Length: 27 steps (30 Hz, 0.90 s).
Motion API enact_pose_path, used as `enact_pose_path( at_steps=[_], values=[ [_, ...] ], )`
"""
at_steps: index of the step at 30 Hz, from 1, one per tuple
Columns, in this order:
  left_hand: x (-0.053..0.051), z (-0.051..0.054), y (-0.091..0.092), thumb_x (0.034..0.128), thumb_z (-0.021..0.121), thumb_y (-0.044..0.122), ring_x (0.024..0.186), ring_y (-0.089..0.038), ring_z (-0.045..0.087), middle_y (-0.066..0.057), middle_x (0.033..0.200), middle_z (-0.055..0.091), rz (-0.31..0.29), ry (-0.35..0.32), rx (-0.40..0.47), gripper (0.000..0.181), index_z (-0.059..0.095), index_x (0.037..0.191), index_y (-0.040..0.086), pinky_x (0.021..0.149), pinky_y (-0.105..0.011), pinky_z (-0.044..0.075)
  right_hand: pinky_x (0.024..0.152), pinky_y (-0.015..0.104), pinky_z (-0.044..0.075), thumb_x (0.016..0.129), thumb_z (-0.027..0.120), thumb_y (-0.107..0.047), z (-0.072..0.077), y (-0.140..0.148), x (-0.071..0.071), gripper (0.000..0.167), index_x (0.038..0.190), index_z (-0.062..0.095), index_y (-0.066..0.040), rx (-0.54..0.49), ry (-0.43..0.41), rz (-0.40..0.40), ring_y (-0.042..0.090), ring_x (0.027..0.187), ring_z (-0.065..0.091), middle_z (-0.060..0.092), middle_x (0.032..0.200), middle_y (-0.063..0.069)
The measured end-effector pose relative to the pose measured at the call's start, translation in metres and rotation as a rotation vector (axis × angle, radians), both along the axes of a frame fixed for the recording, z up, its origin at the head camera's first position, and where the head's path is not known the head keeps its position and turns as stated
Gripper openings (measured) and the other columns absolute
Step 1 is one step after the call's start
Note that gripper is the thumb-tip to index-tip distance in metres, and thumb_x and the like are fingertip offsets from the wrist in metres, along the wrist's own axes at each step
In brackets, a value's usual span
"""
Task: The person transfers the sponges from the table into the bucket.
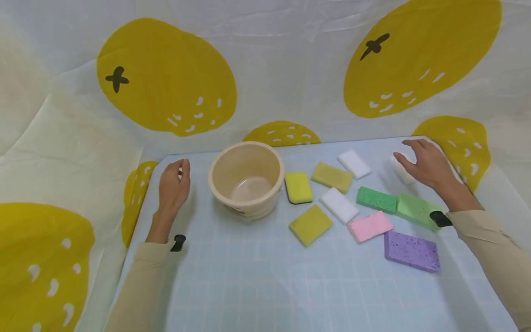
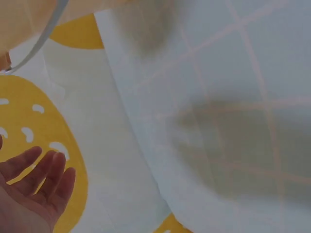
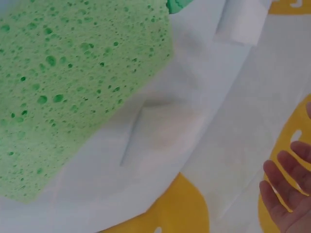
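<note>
My left hand (image 1: 174, 184) is held over the table's left side, to the left of a beige bucket (image 1: 246, 203). It holds nothing; its fingers (image 2: 60, 189) are loosely bent in the left wrist view. On the far right, my right hand (image 1: 433, 166) hovers by a white sponge (image 1: 401, 171), partly covering it in the head view. Its fingers (image 3: 279, 182) are spread and relaxed, apart from that sponge in the right wrist view. Below the right wrist lie a light green sponge (image 1: 416, 210) and a darker green sponge (image 1: 376, 199).
Between bucket and right arm lie a yellow sponge with dark base (image 1: 298, 186), two yellowish sponges, including one nearer the front (image 1: 310, 225), two white sponges, including a middle one (image 1: 339, 205), a pink sponge (image 1: 370, 226) and a purple sponge (image 1: 411, 251). Fruit-printed sheeting (image 1: 282, 83) rises behind.
</note>
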State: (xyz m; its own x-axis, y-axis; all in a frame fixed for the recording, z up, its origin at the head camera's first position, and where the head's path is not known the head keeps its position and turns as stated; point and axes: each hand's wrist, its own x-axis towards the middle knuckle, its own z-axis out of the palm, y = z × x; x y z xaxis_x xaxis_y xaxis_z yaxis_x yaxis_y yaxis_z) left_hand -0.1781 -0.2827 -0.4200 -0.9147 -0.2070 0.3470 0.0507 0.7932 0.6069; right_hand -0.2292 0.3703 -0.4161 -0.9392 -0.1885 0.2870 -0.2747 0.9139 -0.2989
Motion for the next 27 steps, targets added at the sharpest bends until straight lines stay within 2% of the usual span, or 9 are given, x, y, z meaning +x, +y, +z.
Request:
enact_pose_path(
  at_steps=[2,5,9,11,19,24,27],
  values=[
    [0.003,0.003,0.004,0.1118,0.041,0.037,0.103,-0.039,0.059,-0.027,0.119,0.064,-0.019,0.029,0.044,0.053,0.062,0.131,-0.007,0.088,-0.051,0.05,0.104,0.071,0.037,0.102,0.064,-0.028,0.001,-0.005,-0.002,0.052,0.134,0.054,0.012,-0.012,-0.013,0.003,0.055,0.122,0.046,0.052,0.133,0.038],
    [0.006,0.009,0.011,0.1112,0.044,0.034,0.101,-0.036,0.061,-0.024,0.118,0.066,-0.045,0.049,0.124,0.049,0.064,0.13,-0.006,0.083,-0.04,0.051,0.104,0.072,0.036,0.103,0.063,-0.031,0.002,-0.013,-0.003,0.054,0.135,0.053,0.011,-0.023,-0.048,-0.002,0.055,0.124,0.044,0.05,0.135,0.037],
    [0.01,0.014,0.019,0.1102,0.047,0.036,0.096,-0.029,0.064,-0.02,0.117,0.069,-0.061,0.039,0.215,0.046,0.067,0.129,-0.002,0.076,-0.021,0.049,0.104,0.072,0.037,0.103,0.063,-0.03,0.001,-0.023,-0.005,0.054,0.135,0.052,0.011,-0.021,-0.063,0.012,0.054,0.122,0.045,0.049,0.136,0.036],
    [0.012,0.016,0.022,0.1098,0.047,0.037,0.093,-0.027,0.066,-0.019,0.116,0.07,-0.065,0.035,0.241,0.046,0.068,0.128,0.0,0.073,-0.016,0.048,0.103,0.071,0.038,0.102,0.064,-0.029,0.0,-0.028,-0.006,0.053,0.135,0.053,0.012,-0.018,-0.053,0.029,0.054,0.121,0.046,0.05,0.135,0.036],
    [0.016,0.018,0.039,0.1086,0.051,0.035,0.094,-0.026,0.067,-0.015,0.114,0.071,-0.077,0.017,0.271,0.043,0.069,0.129,0.001,0.072,-0.017,0.05,0.104,0.071,0.038,0.1,0.066,-0.026,-0.001,-0.045,-0.013,0.053,0.135,0.053,0.011,-0.006,-0.072,0.059,0.054,0.121,0.047,0.05,0.135,0.037],
    [0.017,0.018,0.044,0.107,0.055,0.031,0.093,-0.027,0.068,-0.016,0.115,0.072,-0.093,-0.008,0.325,0.039,0.069,0.128,0.001,0.067,-0.013,0.05,0.101,0.07,0.041,0.1,0.068,-0.025,-0.005,-0.058,-0.016,0.052,0.135,0.054,0.011,-0.012,-0.082,0.091,0.053,0.118,0.05,0.051,0.133,0.036],
    [0.019,0.018,0.047,0.1059,0.057,0.029,0.091,-0.023,0.067,-0.015,0.117,0.071,-0.105,-0.026,0.361,0.038,0.069,0.129,0.001,0.065,-0.013,0.052,0.098,0.068,0.045,0.099,0.068,-0.024,-0.008,-0.066,-0.018,0.051,0.135,0.055,0.01,-0.019,-0.094,0.113,0.051,0.115,0.053,0.053,0.131,0.034]
  ],
)
